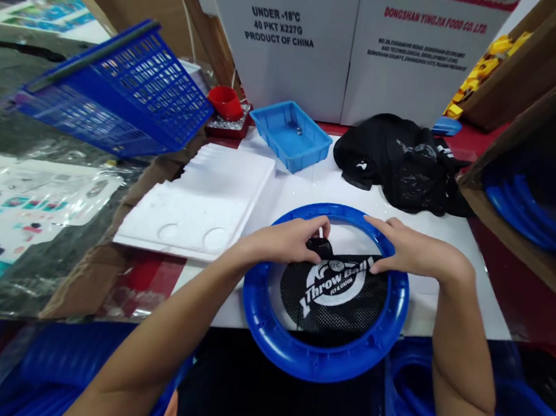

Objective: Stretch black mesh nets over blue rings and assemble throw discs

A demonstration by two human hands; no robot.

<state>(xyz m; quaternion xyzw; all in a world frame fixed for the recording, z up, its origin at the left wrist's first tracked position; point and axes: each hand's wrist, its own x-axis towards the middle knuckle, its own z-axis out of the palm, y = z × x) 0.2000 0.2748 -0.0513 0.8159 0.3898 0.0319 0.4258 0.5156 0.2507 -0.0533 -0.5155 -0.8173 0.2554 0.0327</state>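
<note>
Now both hands work at the blue ring on the counter: the left hand pinches the black mesh at eleven o'clock, and the right hand grips it at one o'clock.

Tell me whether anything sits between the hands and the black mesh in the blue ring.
Nothing visible does. The left hand and right hand already rest on the upper edge of the black mesh, inside the blue ring.
</note>
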